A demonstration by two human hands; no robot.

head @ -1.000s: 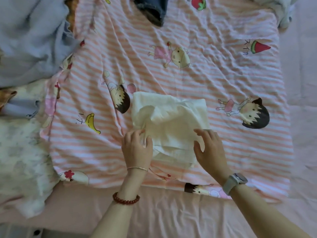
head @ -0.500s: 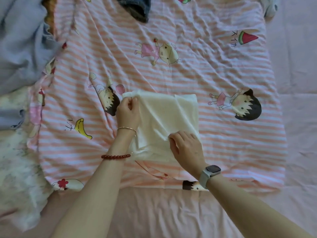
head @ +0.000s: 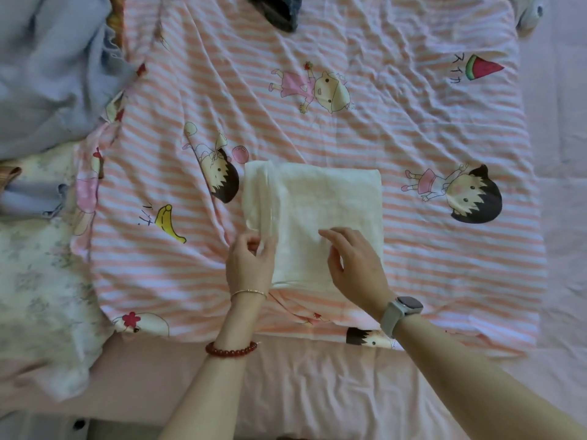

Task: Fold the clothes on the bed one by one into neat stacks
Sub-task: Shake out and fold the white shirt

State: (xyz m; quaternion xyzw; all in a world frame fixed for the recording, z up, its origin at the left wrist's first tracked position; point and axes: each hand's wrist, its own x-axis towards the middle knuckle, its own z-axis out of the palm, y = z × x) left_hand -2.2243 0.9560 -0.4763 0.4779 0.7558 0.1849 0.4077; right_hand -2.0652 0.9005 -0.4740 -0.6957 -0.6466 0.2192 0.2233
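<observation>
Item: cream-white folded cotton garment (head: 327, 214), a near-square packet lying flat at the middle of the pink-and-white striped cartoon-print sheet (head: 413, 281), between two printed dark-haired figures. Top and right edges read straight; the left edge shows loose layered folds not yet flush.

Left hand (head: 249, 265): at the packet's lower left corner, fingertips and thumb pinching the loose cloth layers there.

Right hand (head: 355, 265): laid on the near right part of the packet, fingers extended and lightly bent, pressing down on the top layer; nothing gripped. Grey wristwatch (head: 401, 314) on this wrist; red bead bracelet (head: 231, 350) on the left forearm.

Step in hand, as judged: final tidying of this one garment, with the main folds apparently done and the left edge being squared.

Next move, as judged: draw the pinched layers in line with the packet's side while the flat hand keeps the top from sliding, then smooth it; the thin cloth looks apt to slip and spread if released unevenly.

Other stock awaiting folding, as judged: dark blue garment (head: 276, 9) at the far edge; pale blue crumpled cloth (head: 47, 74) at far left; pale floral fabric (head: 38, 281) at near left.
</observation>
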